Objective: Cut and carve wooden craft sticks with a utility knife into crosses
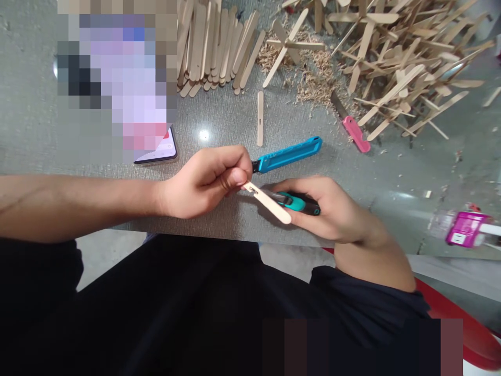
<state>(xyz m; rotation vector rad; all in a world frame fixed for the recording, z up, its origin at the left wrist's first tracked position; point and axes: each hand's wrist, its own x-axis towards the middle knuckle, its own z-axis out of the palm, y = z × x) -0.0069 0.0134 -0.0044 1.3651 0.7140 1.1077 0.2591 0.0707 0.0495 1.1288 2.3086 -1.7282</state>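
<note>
Pinched in my left hand (211, 180) is one end of a wooden craft stick (274, 204), tilted down to the right, with a small notch cut near my thumb. My right hand (329, 206) is closed around a teal and black utility knife (299, 202). Its blade lies behind the stick, close to the notch; whether it touches cannot be made out. A blue utility knife (291, 155) lies on the table just beyond my hands. Above it rests a single craft stick (260, 119) with a small slot in its middle.
Several loose craft sticks (215, 47) lie in a row at the back. Crossed sticks (407, 73) are heaped at the back right, near wood shavings (315, 83). A pink-handled knife (356, 134) lies before them. A phone (170, 149) is at left, a purple-labelled bottle (469, 228) at right.
</note>
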